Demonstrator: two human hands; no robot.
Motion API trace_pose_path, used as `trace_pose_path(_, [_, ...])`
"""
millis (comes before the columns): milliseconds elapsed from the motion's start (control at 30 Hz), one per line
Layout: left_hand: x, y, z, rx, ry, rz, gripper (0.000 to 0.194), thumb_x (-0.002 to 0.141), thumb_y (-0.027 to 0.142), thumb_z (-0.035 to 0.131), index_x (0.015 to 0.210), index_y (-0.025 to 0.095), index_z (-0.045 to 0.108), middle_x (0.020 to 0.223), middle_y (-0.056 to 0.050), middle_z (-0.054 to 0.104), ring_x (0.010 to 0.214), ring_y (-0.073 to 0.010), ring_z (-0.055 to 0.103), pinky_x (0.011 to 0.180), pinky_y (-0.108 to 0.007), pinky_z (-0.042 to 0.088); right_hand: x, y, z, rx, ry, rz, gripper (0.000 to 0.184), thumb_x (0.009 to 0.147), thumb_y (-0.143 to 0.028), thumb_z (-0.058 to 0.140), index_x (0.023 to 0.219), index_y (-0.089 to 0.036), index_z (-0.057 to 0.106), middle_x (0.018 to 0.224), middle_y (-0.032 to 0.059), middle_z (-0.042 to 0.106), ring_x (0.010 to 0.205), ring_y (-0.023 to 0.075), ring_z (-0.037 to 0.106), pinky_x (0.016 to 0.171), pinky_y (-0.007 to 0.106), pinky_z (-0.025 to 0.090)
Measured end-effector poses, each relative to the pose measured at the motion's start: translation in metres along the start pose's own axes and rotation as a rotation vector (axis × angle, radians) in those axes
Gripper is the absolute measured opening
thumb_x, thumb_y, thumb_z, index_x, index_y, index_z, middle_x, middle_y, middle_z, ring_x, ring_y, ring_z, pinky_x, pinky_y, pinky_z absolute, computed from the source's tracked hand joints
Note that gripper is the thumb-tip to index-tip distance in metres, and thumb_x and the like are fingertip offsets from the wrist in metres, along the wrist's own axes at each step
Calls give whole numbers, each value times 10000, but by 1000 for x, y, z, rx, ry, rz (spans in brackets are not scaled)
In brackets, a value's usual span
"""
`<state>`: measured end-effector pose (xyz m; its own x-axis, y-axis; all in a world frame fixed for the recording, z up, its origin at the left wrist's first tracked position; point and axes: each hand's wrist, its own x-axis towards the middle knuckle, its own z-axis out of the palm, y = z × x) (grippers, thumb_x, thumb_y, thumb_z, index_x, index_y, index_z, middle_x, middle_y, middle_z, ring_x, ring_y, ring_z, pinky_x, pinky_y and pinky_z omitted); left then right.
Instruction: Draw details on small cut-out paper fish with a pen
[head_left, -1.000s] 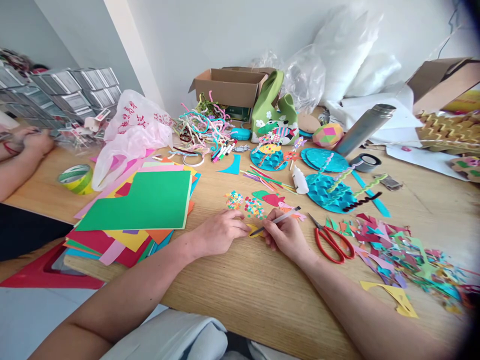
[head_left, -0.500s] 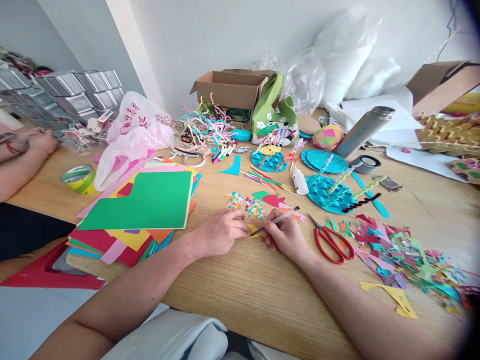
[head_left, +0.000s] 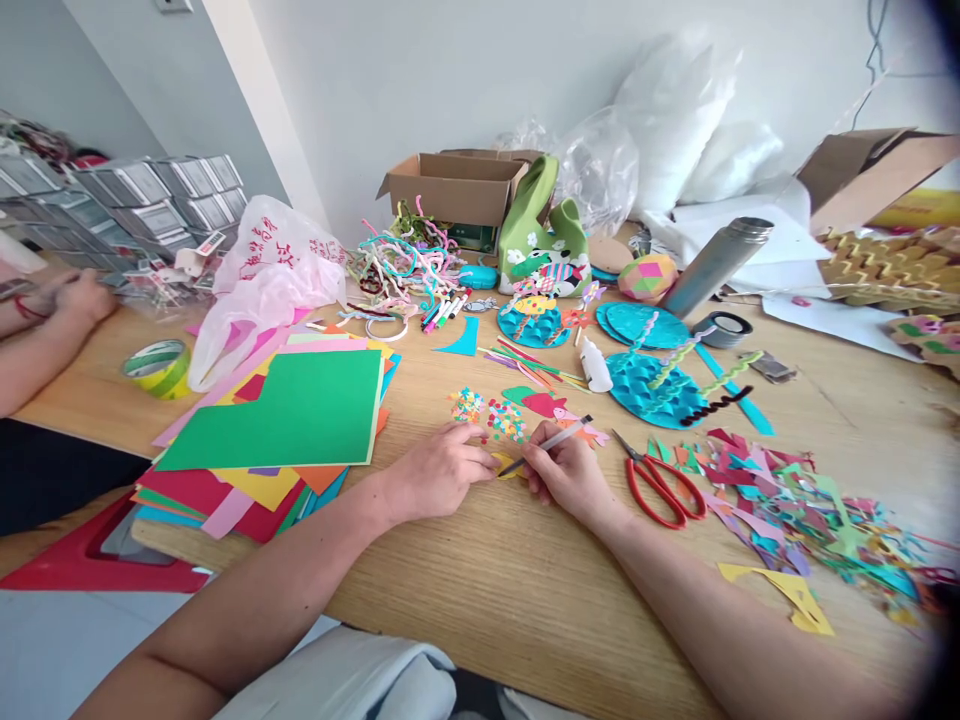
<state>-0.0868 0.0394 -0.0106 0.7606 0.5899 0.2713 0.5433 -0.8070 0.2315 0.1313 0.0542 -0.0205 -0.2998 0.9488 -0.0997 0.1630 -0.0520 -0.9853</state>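
A pen with a clear barrel is gripped in my right hand, its dark tip on a small yellow paper piece. That piece lies flat on the table, partly covered by both hands. My left hand rests at its left edge, fingers loosely stretched and fingertips touching it. Just beyond my fingers are two small heaps of confetti, one of bits and one of dots. Cut paper fish, among them a red one, lie behind the pen. Red-handled scissors sit right of my right hand.
Coloured paper sheets are stacked at left, and paper scraps spread at right. Behind stand a glue bottle, blue plates, a metal flask and pipe cleaners. Another person's hands show at far left.
The view has tilted slightly, so everything sits a little lower in the picture. Both hands, the pen and the yellow piece keep nearly the same positions on the table.
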Motion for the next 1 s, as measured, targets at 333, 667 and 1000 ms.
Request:
trace_pose_path(333, [-1, 0, 0, -23, -12, -12, 375, 893, 13, 479, 1104, 184, 738, 1158, -53, 724, 1241, -249, 505, 1067, -440, 449, 0, -3, 2, 2, 16, 23, 296, 767, -431, 652, 697, -223, 454, 469, -57, 555, 329, 87, 497, 281, 156, 360])
trace_pose_path(667, [-1, 0, 1, -5, 6, -3, 330, 888, 16, 529, 1086, 176, 739, 1152, -29, 728, 1235, -262, 513, 1076, -420, 431, 1, 4, 0, 4, 8, -2, 218, 794, -337, 628, 703, -220, 467, 457, -60, 554, 322, 86, 487, 286, 152, 353])
trace_pose_path(1000, [-1, 0, 1, -10, 7, 3, 333, 885, 11, 522, 1086, 162, 740, 1154, -32, 727, 1231, -264, 514, 1063, -419, 446, 0, 2, 0, -15, 3, 1, 192, 794, -317, 598, 706, -224, 455, 449, -65, 553, 321, 84, 487, 287, 150, 358])
